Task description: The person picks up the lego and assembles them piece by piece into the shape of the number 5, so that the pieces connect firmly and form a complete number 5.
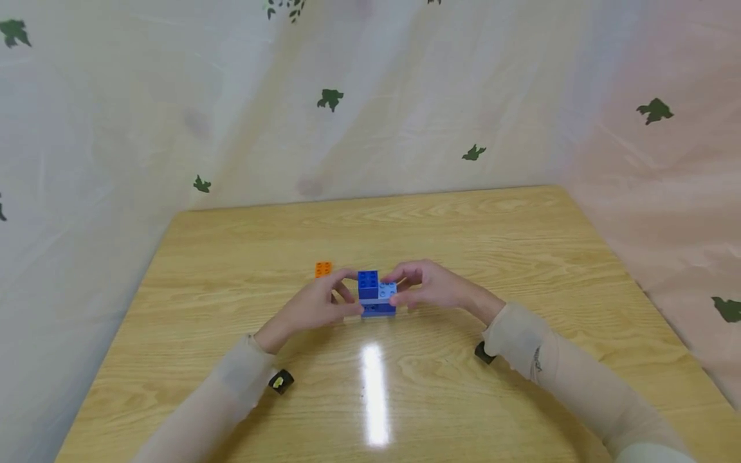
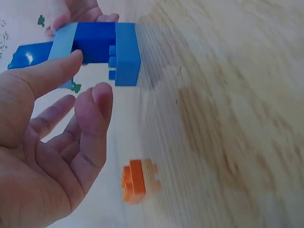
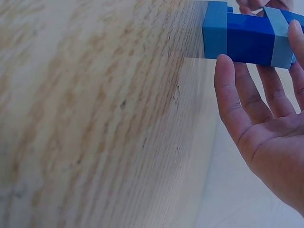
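A stack of toy building bricks (image 1: 386, 291) stands on the wooden table between both hands. Its bottom brick (image 2: 128, 54) is medium blue, with bare studs on the left. Over that sit a dark blue brick (image 3: 249, 38) at the right, a light blue brick (image 3: 279, 40), and another dark blue brick (image 1: 367, 283) at the top left. From the left, my left hand (image 1: 321, 301) holds the stack with thumb and index finger, its other fingers curled below. My right hand (image 1: 431, 286) pinches the light blue brick from the right, thumb in front and fingers behind.
An orange brick (image 1: 323, 269) lies on the table (image 1: 231, 257) just beyond the left hand. A pale curtain (image 1: 376, 128) with green leaf prints hangs behind the table and along its sides. Dark wrist devices sit under both sleeves.
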Action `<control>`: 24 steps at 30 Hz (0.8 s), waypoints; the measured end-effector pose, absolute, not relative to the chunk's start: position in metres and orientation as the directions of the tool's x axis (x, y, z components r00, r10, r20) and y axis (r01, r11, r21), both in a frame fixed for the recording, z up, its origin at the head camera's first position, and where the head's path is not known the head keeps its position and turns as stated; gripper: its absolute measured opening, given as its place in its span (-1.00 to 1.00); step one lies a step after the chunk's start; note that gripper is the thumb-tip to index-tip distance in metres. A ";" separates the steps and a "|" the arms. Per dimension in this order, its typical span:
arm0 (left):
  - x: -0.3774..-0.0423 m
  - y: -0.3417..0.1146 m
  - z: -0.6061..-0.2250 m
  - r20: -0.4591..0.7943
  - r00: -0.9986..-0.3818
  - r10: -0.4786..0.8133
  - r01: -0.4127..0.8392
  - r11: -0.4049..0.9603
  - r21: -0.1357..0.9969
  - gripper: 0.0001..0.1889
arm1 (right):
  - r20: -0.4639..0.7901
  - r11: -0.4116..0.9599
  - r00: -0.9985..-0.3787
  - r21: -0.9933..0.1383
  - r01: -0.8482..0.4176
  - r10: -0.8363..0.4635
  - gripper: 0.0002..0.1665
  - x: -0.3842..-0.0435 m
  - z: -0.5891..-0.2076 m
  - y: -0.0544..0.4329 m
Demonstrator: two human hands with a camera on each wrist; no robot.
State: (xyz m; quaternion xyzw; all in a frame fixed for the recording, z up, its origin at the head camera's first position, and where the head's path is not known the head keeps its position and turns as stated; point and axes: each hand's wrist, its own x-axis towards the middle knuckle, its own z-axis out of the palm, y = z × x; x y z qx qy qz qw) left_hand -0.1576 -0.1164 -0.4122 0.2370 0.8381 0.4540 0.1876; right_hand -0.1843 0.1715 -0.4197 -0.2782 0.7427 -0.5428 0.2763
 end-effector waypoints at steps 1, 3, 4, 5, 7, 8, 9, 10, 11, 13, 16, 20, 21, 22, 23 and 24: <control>-0.158 -0.119 -0.413 -0.104 -0.830 0.548 0.223 0.498 0.838 -0.40 | -0.110 0.259 -0.693 -0.959 -0.113 -0.712 -0.56 -0.185 -0.420 0.171; -0.160 -0.126 -0.414 -0.096 -0.858 0.504 0.228 0.542 0.808 -0.43 | -0.114 0.263 -0.695 -0.958 -0.112 -0.710 -0.56 -0.185 -0.422 0.171; -0.161 -0.128 -0.414 -0.085 -0.874 0.479 0.231 0.563 0.794 -0.44 | -0.115 0.264 -0.695 -0.958 -0.112 -0.710 -0.56 -0.185 -0.422 0.171; -0.163 -0.131 -0.415 -0.071 -0.889 0.453 0.234 0.581 0.779 -0.45 | -0.115 0.266 -0.696 -0.957 -0.113 -0.709 -0.56 -0.185 -0.422 0.171; -0.167 -0.134 -0.415 -0.044 -0.913 0.406 0.234 0.609 0.758 -0.45 | -0.115 0.267 -0.695 -0.957 -0.115 -0.710 -0.56 -0.185 -0.422 0.171; -0.169 -0.136 -0.416 -0.039 -0.923 0.382 0.224 0.619 0.753 -0.44 | -0.115 0.266 -0.693 -0.957 -0.115 -0.711 -0.56 -0.185 -0.422 0.172; -0.172 -0.137 -0.417 -0.032 -0.931 0.363 0.219 0.629 0.746 -0.43 | -0.113 0.264 -0.692 -0.957 -0.116 -0.713 -0.56 -0.185 -0.422 0.172; -0.174 -0.139 -0.418 -0.029 -0.939 0.344 0.212 0.640 0.738 -0.42 | -0.111 0.263 -0.692 -0.958 -0.117 -0.713 -0.56 -0.186 -0.422 0.172; -0.175 -0.139 -0.418 -0.032 -0.945 0.327 0.201 0.653 0.730 -0.39 | -0.110 0.261 -0.691 -0.958 -0.118 -0.714 -0.57 -0.186 -0.422 0.172; -0.178 -0.141 -0.420 -0.040 -0.954 0.298 0.180 0.672 0.718 -0.34 | -0.106 0.256 -0.691 -0.959 -0.118 -0.716 -0.58 -0.186 -0.422 0.172; -0.182 -0.142 -0.423 -0.061 -0.962 0.265 0.147 0.693 0.705 -0.28 | -0.103 0.251 -0.692 -0.961 -0.116 -0.715 -0.60 -0.186 -0.423 0.172; -0.185 -0.143 -0.427 -0.091 -0.967 0.238 0.107 0.702 0.704 -0.22 | -0.105 0.250 -0.692 -0.962 -0.112 -0.714 -0.60 -0.185 -0.423 0.172; -0.185 -0.143 -0.428 -0.099 -0.967 0.234 0.098 0.704 0.703 -0.21 | -0.107 0.252 -0.692 -0.961 -0.111 -0.714 -0.59 -0.185 -0.422 0.172; -0.186 -0.143 -0.429 -0.109 -0.967 0.229 0.087 0.706 0.703 -0.20 | -0.107 0.253 -0.691 -0.961 -0.112 -0.715 -0.59 -0.185 -0.422 0.172; -0.186 -0.144 -0.430 -0.119 -0.967 0.225 0.077 0.704 0.706 -0.19 | -0.109 0.254 -0.691 -0.961 -0.112 -0.715 -0.59 -0.185 -0.422 0.172; -0.187 -0.144 -0.430 -0.130 -0.966 0.222 0.066 0.704 0.708 -0.18 | -0.109 0.254 -0.690 -0.961 -0.112 -0.716 -0.59 -0.185 -0.422 0.172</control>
